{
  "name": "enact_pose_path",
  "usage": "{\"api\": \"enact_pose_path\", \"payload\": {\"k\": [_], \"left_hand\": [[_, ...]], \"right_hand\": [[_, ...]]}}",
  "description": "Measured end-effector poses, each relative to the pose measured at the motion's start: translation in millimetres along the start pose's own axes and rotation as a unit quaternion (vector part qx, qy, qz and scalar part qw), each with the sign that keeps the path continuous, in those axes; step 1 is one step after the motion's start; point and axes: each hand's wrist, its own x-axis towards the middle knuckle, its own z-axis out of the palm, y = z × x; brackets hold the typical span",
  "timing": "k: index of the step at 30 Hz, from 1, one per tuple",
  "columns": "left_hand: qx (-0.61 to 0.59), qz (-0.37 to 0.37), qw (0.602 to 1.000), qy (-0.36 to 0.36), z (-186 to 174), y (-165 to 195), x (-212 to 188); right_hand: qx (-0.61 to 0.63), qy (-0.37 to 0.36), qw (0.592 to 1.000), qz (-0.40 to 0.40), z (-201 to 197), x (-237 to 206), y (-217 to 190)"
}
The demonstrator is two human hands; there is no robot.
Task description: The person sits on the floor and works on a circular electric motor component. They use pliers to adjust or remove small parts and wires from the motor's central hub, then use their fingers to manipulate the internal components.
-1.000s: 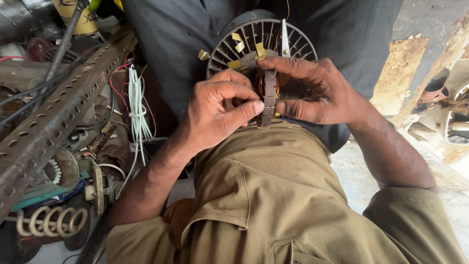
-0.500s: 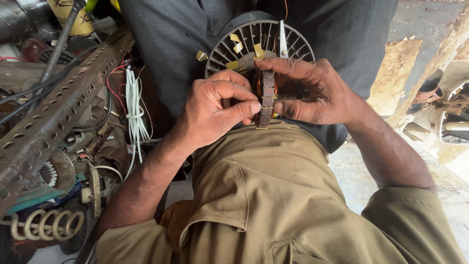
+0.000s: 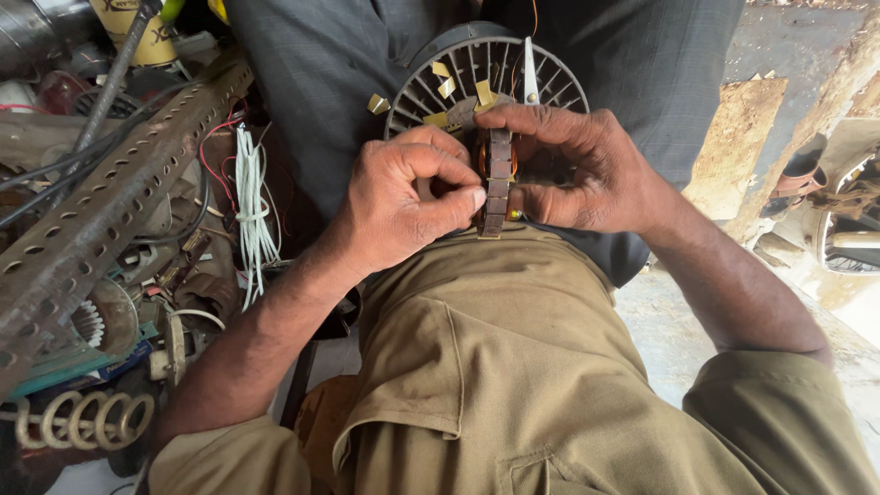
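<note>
We have one view only, a head cam, so nothing is shared with a second view. It looks steeply down over our own chest and lap, close in. Our left hand point(image 3: 403, 206) and right hand point(image 3: 573, 174) sit just above centre frame, forearms running in from the bottom corners. The left edge catches a perforated metal bar point(image 3: 101, 211) and the right edge a strip of floor point(image 3: 678, 339).
</note>
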Motion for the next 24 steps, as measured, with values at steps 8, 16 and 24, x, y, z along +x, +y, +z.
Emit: {"api": "enact_pose_path", "payload": {"k": [8,16,24], "left_hand": [[0.059,0.042,0.996,0.044,7,13,4],[0.064,0.074,0.99,0.097,-2,58,-11],[0.341,0.296,0.892,-0.013,-1,31,-19]], "right_hand": [[-0.078,0.03,0.996,0.04,7,1,-11],[-0.061,-0.049,0.997,-0.012,-8,4,-16],[0.02,-0.049,0.999,0.009,-6,6,-2]]}}
